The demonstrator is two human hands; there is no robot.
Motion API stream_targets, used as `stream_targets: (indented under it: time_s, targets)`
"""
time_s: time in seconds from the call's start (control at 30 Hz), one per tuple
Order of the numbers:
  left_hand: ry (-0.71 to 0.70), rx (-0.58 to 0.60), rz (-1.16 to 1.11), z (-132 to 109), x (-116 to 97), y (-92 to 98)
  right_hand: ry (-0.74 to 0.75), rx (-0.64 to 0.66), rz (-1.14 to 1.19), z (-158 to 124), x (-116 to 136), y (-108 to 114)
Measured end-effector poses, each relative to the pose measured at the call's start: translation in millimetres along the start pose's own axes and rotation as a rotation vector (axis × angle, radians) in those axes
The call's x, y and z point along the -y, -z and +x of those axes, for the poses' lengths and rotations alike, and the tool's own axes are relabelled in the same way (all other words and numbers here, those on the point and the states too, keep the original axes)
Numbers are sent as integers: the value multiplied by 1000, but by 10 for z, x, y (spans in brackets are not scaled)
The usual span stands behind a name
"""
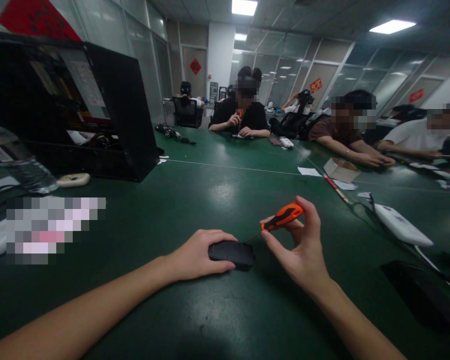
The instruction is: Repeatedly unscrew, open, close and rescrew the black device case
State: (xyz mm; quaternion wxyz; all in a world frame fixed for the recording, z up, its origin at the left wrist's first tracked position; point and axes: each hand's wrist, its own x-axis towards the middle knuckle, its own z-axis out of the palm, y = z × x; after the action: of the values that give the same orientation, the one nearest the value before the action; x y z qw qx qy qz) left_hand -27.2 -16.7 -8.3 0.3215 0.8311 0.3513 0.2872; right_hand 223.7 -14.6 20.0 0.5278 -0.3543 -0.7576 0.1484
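Observation:
My left hand (200,255) lies on the green table with its thumb and fingers closed around the left part of a small black oblong device (242,254), whose exact kind I cannot make out. My right hand (303,245) pinches an orange and black screwdriver (285,216) by its handle. The screwdriver is tilted, its thin shaft sloping down and left to the device's far edge. Whether the tip sits in a screw is too small to tell.
An open black computer case (116,110) stands at the left, beside a water bottle (22,160). To the right are a white power strip (401,225), a dark object (416,290) and a small cardboard box (341,170). Several people sit around the table (217,310); one across holds an orange screwdriver.

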Motion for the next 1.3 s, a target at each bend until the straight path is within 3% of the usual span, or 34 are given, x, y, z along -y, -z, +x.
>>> stream_targets:
  time_s: [0.13, 0.3, 0.5, 0.9, 1.1, 1.3]
  targets:
    - [18, 6, 30, -1, -1, -8, -4, -50, -21, -22, 5, -17]
    - [10, -2, 33, -2, 1, -12, 67, -129, 117, -104, 174, -153]
    - [-18, -15, 16, -2, 7, -10, 143, -90, 122, -170, 274, -268]
    - [-27, -15, 12, -10, 22, -15, 226, 7, 78, -182, 265, -228]
    - [-47, -24, -7, 2, 39, -24, 447, 76, 68, -162, 253, -201]
    - [-57, -30, 0, -11, 32, -29, 461, 29, 37, -171, 269, -206]
